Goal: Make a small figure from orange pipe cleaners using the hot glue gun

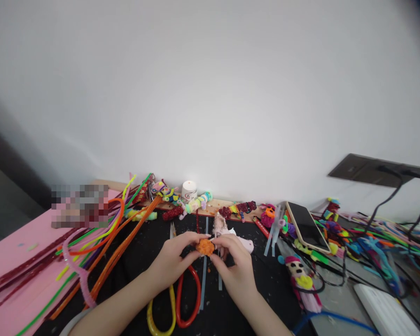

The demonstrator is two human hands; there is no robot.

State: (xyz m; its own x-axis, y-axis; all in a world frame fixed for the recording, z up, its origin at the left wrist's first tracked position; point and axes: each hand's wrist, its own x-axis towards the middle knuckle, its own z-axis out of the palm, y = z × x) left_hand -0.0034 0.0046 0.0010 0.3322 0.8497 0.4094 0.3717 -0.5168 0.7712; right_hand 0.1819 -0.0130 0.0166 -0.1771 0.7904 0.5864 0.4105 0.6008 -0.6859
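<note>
A small, fuzzy orange pipe-cleaner piece (205, 247), round and bumpy like a little flower, is pinched between both hands above the black work surface (133, 289). My left hand (178, 254) grips its left edge with thumb and forefinger. On the right edge, my right hand (234, 256) closes its thumb and fingertips; its other fingers are curled and partly hidden. Scissors (188, 298) with one red and one yellow handle lie beneath my left hand, blades pointing away. Pale translucent strips (203, 284) lie under the hands. Behind my right hand is a pale pinkish object (245, 242), partly covered.
Long pipe cleaners (115, 242) in several colours lie at left over a pink surface (28, 261). Finished pipe-cleaner figures, a white paper cup (189, 191) and a phone (307, 227) stand along the wall. A pipe-cleaner doll (303, 282), cables and a white power strip (385, 310) are at right.
</note>
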